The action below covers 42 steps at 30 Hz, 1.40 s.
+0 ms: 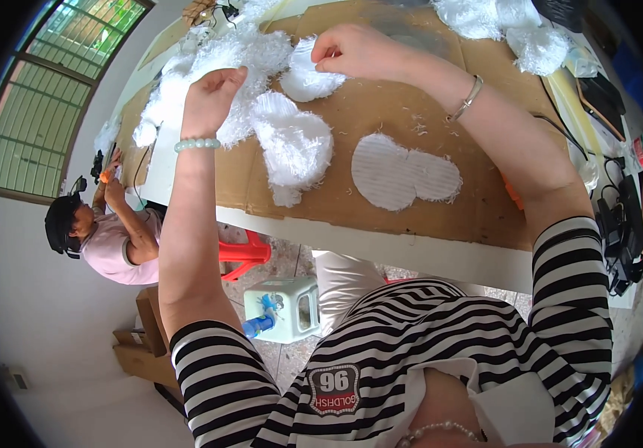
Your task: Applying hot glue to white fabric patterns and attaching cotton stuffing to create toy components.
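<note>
Over the far part of the table, my right hand (351, 52) is closed, thumb and fingertips pinched together. Those fingertips overlap the edge of a small white fluffy piece (308, 81); whether they grip it or only hover above, I cannot tell. My left hand (213, 95) is curled in front of a heap of white shaggy fabric pieces (243, 48), thumb against the fingers, and what is in it is hidden. Nearer lie a thick white fluffy piece (299, 145) and a flat, ribbed white piece (400, 173) with two rounded lobes.
Brown cardboard (261, 196) covers the table, with loose white fibres scattered on it. More white fluff (534, 48) lies far right, near cables and dark devices. Left of the table a person in pink (119, 250) works. Below are a red stool (246, 254) and a pale plastic stool (284, 310).
</note>
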Tool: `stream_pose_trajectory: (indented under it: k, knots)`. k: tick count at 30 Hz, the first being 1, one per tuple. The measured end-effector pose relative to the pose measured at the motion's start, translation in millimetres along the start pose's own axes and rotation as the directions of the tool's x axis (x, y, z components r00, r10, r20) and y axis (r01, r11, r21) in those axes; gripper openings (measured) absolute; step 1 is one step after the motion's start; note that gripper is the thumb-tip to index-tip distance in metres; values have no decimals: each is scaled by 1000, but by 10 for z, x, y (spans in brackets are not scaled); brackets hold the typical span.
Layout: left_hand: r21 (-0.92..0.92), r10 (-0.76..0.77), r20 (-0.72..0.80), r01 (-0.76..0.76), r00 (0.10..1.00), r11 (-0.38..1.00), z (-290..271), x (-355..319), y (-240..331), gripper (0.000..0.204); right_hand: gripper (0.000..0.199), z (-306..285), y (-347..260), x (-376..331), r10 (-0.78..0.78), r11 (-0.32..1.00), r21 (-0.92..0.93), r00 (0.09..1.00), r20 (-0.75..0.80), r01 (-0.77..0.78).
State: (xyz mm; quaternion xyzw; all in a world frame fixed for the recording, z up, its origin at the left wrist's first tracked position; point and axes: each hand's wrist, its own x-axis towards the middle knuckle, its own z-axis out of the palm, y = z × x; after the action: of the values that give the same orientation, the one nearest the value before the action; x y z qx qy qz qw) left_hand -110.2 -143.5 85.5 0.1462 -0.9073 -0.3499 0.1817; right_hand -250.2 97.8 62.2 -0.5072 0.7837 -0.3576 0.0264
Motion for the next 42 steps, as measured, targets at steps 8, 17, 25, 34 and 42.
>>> stream_pose_trajectory:
  k: [8, 17, 25, 34, 42]
  knots:
    - [-93, 80, -50, -84, 996, 992, 223, -539, -81, 17, 26, 567, -387, 148, -95, 993, 59, 994, -50, 98]
    - [-160, 389, -345, -462, 854, 872, 433, -780, 90, 9, 17, 480, -587, -35, -269, 926, 196, 927, -260, 323]
    - [-645, 123, -152, -193, 981, 740, 560, -910, 194, 37, 18, 234, -626, 19, -207, 969, 145, 978, 41, 199]
    - [-265, 166, -104, -188, 981, 946, 688, -1024, -247, 50, 15, -290, -830, 289, -20, 897, 425, 973, -231, 120]
    - [-275, 299, -46, -300, 953, 914, 642, -1188, -161, 21, 13, -250, -599, 787, 202, 719, 684, 904, -376, 124]
